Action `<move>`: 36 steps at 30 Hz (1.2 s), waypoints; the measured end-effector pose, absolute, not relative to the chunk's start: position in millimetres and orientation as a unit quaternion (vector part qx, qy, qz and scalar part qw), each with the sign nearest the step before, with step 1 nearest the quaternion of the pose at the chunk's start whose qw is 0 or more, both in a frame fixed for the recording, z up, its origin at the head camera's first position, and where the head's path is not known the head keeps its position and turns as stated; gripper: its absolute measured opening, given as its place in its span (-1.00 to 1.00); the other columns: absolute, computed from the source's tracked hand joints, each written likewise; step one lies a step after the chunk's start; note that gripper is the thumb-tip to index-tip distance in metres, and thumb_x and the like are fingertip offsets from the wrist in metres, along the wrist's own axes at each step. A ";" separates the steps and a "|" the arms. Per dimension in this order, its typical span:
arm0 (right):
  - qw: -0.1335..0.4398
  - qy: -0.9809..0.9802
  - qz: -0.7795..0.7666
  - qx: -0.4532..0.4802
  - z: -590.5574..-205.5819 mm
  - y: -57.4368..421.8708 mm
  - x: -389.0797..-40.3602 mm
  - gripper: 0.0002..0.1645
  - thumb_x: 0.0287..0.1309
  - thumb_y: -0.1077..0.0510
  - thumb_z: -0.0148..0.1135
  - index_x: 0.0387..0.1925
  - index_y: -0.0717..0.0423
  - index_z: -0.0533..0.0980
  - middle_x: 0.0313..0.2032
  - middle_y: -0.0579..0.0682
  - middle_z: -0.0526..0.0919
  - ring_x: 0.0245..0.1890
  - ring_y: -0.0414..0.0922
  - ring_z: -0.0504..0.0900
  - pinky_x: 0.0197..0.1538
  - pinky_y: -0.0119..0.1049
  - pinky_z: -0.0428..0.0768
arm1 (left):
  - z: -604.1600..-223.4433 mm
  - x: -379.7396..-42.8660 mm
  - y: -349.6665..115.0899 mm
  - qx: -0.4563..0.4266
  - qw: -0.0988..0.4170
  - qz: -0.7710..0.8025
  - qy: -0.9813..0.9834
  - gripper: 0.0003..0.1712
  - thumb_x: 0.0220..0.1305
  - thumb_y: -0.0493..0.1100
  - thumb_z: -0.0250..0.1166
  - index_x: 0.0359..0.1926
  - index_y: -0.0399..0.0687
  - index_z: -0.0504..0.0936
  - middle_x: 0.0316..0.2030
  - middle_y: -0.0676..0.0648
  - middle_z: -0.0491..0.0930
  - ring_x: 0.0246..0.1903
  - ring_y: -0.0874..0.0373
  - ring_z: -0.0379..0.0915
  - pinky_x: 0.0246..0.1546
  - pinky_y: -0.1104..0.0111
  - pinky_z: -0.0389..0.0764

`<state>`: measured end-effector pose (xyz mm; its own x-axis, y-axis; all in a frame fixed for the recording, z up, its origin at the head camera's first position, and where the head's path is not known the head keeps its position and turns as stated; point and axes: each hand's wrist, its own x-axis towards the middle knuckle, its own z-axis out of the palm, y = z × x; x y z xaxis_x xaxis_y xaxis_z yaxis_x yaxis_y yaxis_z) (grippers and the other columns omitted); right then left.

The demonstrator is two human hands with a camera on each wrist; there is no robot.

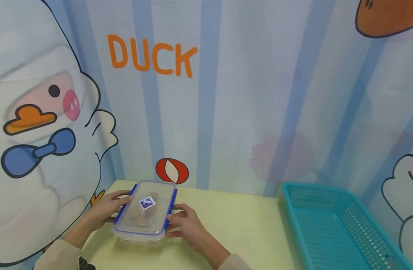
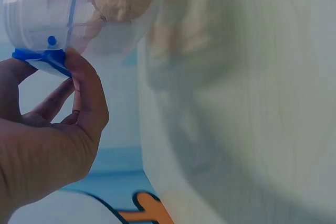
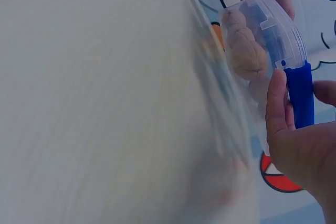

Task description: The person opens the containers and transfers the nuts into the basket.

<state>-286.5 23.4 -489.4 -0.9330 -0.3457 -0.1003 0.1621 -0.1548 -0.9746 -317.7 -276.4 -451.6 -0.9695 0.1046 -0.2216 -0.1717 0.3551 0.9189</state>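
A clear plastic food container (image 1: 143, 225) with a lid, blue side latches and a diamond-shaped label (image 1: 147, 203) is at the table's far left. Several brown, rounded, walnut-like things (image 3: 249, 57) show through its wall. My left hand (image 1: 106, 208) grips its left side, fingertips at a blue latch (image 2: 44, 59). On the opposite side my right hand (image 1: 186, 225) holds it, with fingers and thumb about the other blue latch (image 3: 302, 95). The lid lies on top of the container. Whether the base touches the table I cannot tell.
A turquoise perforated basket (image 1: 296, 225) stands at the right of the pale yellow table (image 1: 240, 221). Behind the table hangs a blue-and-white striped cloth (image 1: 247, 93) printed with cartoon ducks, and it also runs along the left side.
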 end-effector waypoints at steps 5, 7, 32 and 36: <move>0.113 0.670 -0.732 -0.050 -480.4 49.8 -289.7 -0.53 0.51 -0.03 0.27 0.18 0.24 0.43 -0.19 0.11 0.66 -0.32 -0.06 0.72 -0.33 -0.17 0.79 | -446.5 -318.9 -240.2 -0.005 0.118 0.592 0.797 -0.14 0.58 0.16 0.23 0.60 -0.24 0.17 0.19 -0.31 0.59 0.00 -0.05 0.65 -0.08 -0.04 0.76; 0.095 0.682 -0.724 -0.042 -479.4 62.0 -291.1 -0.52 0.53 -0.09 0.23 0.13 0.23 0.43 -0.23 0.08 0.68 -0.36 -0.08 0.69 -0.39 -0.20 0.76 | -445.5 -319.6 -224.6 -0.002 0.117 0.601 0.790 -0.15 0.56 0.16 0.25 0.59 -0.21 0.19 0.19 -0.31 0.60 0.01 -0.07 0.66 -0.09 -0.03 0.77; 0.032 0.770 -0.631 0.088 -488.2 212.8 -272.0 -0.47 0.67 -0.14 -0.04 0.00 0.30 0.44 -0.22 0.17 0.67 -0.38 -0.02 0.71 -0.41 -0.12 0.75 | -491.0 -309.3 -58.4 0.052 0.165 0.670 0.722 -0.15 0.47 0.19 0.34 0.55 -0.14 0.29 0.03 -0.18 0.62 -0.09 -0.02 0.67 -0.26 0.19 0.73; 0.031 0.777 -0.622 0.093 -492.4 216.4 -272.8 -0.48 0.67 -0.13 -0.03 -0.02 0.32 0.45 -0.25 0.16 0.65 -0.41 -0.03 0.69 -0.43 -0.14 0.74 | -499.3 -310.8 -51.0 0.034 0.164 0.663 0.730 -0.19 0.49 0.19 0.32 0.54 -0.12 0.31 0.00 -0.18 0.59 -0.10 -0.02 0.63 -0.32 0.24 0.68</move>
